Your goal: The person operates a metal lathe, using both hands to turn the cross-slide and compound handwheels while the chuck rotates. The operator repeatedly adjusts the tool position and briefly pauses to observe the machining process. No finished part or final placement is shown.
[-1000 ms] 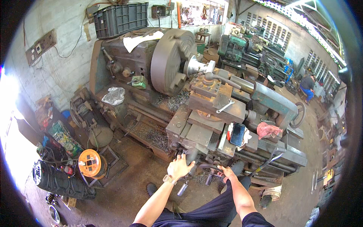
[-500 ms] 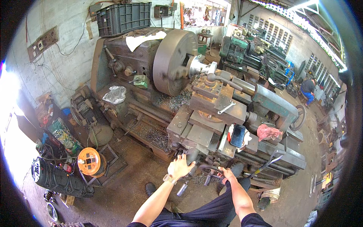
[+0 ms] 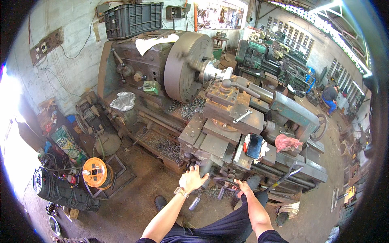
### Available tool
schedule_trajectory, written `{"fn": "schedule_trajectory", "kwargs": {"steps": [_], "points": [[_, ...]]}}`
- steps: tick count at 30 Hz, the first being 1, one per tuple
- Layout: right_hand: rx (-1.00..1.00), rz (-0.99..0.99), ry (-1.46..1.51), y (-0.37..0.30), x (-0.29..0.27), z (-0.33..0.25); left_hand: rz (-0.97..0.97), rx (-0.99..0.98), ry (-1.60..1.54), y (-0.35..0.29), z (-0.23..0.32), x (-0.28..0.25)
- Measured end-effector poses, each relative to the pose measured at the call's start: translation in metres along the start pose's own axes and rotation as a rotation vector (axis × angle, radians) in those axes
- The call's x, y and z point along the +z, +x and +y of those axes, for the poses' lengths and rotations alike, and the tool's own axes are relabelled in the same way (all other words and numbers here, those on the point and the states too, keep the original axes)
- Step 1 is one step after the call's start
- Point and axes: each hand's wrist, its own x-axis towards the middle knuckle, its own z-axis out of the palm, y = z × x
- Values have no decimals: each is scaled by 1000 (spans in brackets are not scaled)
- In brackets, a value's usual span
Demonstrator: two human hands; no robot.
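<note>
My right hand (image 3: 243,187) is closed round the rim of a small dark handwheel (image 3: 225,182) at the front of a big lathe's carriage. Beside the carriage's left front, my left hand (image 3: 192,180) has its fingers stretched out and the thumb apart, against a dark crank part (image 3: 206,167) that looks blurred. A shiny metal handle (image 3: 194,203) sticks out below that hand. Farther back, the large round chuck (image 3: 186,67) grips a bright metal workpiece (image 3: 210,72) next to the tool post (image 3: 227,90). A wrench (image 3: 242,116) lies on the slide.
A phone (image 3: 255,146) and a pink rag (image 3: 287,142) lie on the carriage. A long lever (image 3: 285,175) rises at the right. On the floor at left stand an orange spool (image 3: 95,173) and a black engine block (image 3: 65,194). Another person (image 3: 329,99) sits far right.
The dark blurred marks on the chuck's face have shifted, so it is turning. The crank part by my left hand looks more blurred. Both hands stay in nearly the same place.
</note>
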Motion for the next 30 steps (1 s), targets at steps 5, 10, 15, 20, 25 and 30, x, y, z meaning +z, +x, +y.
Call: {"fn": "schedule_trajectory", "kwargs": {"steps": [5, 10, 15, 20, 25, 30], "points": [[95, -15, -147, -21, 0, -23, -29, 5, -15, 1, 0, -2], [261, -94, -307, -50, 4, -81, -26, 1, -18, 1, -1, -1], [319, -151, -596, -52, 23, -123, 2, 18, 0, 1, 0, 0], [291, -270, -709, -28, 27, -123, -22, 9, -19, 1, -1, -1], [386, -272, -611, -17, 22, -108, -5, 18, -15, 0, -1, -1], [304, -236, -572, -23, 18, -104, 14, 19, -13, -1, 1, -2]]}}
